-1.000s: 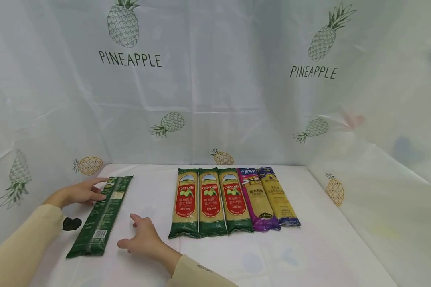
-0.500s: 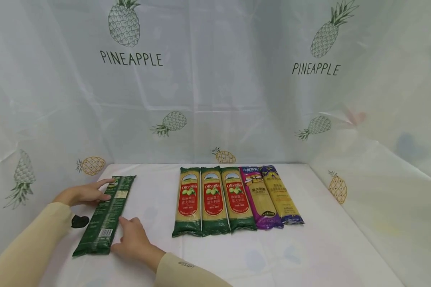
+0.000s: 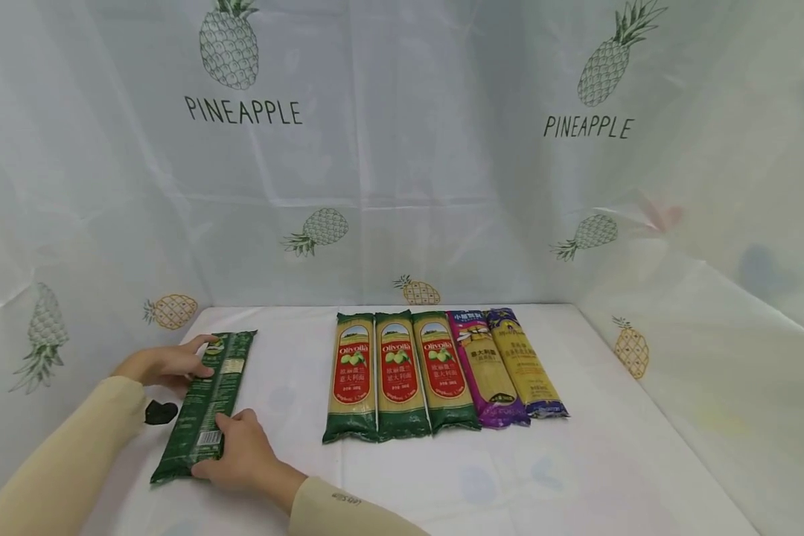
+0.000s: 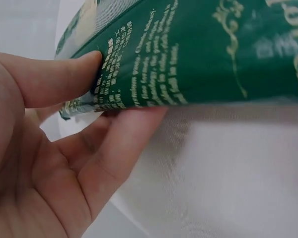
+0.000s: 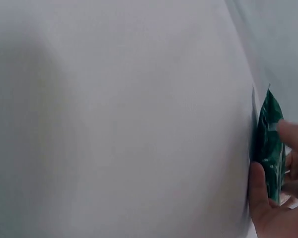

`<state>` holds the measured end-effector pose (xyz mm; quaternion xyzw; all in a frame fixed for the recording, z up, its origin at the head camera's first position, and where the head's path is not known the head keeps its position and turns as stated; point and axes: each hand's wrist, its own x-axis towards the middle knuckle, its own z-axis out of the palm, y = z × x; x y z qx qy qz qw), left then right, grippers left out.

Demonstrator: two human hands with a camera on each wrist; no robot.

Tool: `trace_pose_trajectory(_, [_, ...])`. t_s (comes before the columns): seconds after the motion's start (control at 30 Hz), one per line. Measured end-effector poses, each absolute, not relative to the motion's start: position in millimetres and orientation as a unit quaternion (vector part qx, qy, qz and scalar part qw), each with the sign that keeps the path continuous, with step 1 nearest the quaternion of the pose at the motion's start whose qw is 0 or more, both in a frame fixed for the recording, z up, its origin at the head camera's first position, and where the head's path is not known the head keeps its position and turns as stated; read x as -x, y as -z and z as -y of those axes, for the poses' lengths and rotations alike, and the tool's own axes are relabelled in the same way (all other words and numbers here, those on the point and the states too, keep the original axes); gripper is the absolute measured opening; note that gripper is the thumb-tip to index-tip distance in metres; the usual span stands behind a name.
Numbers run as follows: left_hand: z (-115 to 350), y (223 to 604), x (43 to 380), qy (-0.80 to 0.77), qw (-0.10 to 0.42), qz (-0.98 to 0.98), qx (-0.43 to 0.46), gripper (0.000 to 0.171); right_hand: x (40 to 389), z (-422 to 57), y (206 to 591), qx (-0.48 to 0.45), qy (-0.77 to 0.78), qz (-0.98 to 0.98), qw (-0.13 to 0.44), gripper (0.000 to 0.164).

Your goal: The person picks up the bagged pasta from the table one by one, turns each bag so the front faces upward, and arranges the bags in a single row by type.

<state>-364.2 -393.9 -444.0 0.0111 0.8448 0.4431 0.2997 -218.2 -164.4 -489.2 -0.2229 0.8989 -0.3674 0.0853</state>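
A green pack of spaghetti, its printed back and barcode facing up, lies slanted at the left of the table. My left hand holds its left edge near the far end. In the left wrist view the thumb rests on the pack's printed face while the other fingers reach beneath it. My right hand grips the right edge near the close end, thumb over the top. From the right wrist, the pack shows at the right side, with fingers on both of its faces.
Three matching green-and-gold spaghetti packs lie face up side by side mid-table. To their right are a purple pasta pack and a yellow-and-blue one. A pineapple-print sheet hangs behind and around the white table.
My right hand has come left to the pack and taken hold of its right edge. My left hand's fingers have gone under the left edge, and the pack has shifted slightly right.
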Motion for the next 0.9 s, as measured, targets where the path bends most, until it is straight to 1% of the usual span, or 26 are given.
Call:
trace_pose_trajectory(0.07, [392.0,441.9,364.3,-0.437,0.294,-0.85,-0.015,0.092,218.2,164.0,489.1,0.213,0.37,-0.902,0.072,0.068])
trace_pose_trajectory(0.23, [391.1,438.2,363.0,-0.436,0.284,-0.853,-0.032,0.09,221.8,154.7,487.1,0.21,0.387,-0.897,0.039,0.062])
trace_pose_trajectory(0.33, [389.5,436.1,360.3,-0.428,0.272,-0.86,-0.053,0.09,225.5,143.7,486.4,0.215,0.401,-0.89,0.035,0.059])
trace_pose_trajectory(0.43, [383.4,434.1,358.8,-0.414,0.253,-0.87,-0.082,0.091,229.6,129.1,485.2,0.207,0.435,-0.875,0.049,0.058])
trace_pose_trajectory(0.63, [350.6,423.7,360.2,-0.419,0.212,-0.875,-0.122,0.086,234.4,95.6,478.8,0.177,0.514,-0.836,0.075,0.061])
trace_pose_trajectory(0.9, [288.9,408.6,360.0,-0.451,0.161,-0.87,-0.122,0.086,231.7,37.2,468.5,0.144,0.571,-0.805,0.068,0.065])
